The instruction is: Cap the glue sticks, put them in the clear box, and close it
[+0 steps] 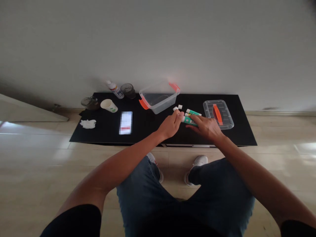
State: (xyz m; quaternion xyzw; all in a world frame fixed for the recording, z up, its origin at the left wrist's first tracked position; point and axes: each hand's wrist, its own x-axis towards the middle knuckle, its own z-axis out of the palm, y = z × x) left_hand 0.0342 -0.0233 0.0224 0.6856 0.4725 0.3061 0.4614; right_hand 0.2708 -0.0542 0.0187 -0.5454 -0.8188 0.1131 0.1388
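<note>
My right hand point(208, 127) is closed around a green-and-white glue stick point(189, 120), held low over the black tabletop. At its white end, my left hand point(170, 125) pinches with thumb and fingers; whether a cap sits in that pinch is hidden. Just behind my right fingers lies another green-and-white glue stick point(194, 112), and part of a further one shows between it and the held stick. Beyond my left fingertips are a small white cap point(180, 107) and a second white piece like it, partly covered by the hand.
A clear bin point(160, 106) with orange handles stands behind my left hand. Its clear lid point(228, 123) with an orange handle lies right. Leftward are a phone point(125, 123), paper cup point(109, 105), spray bottle point(115, 90), dark glass point(128, 91), glass mug point(91, 103) and crumpled tissue point(88, 123).
</note>
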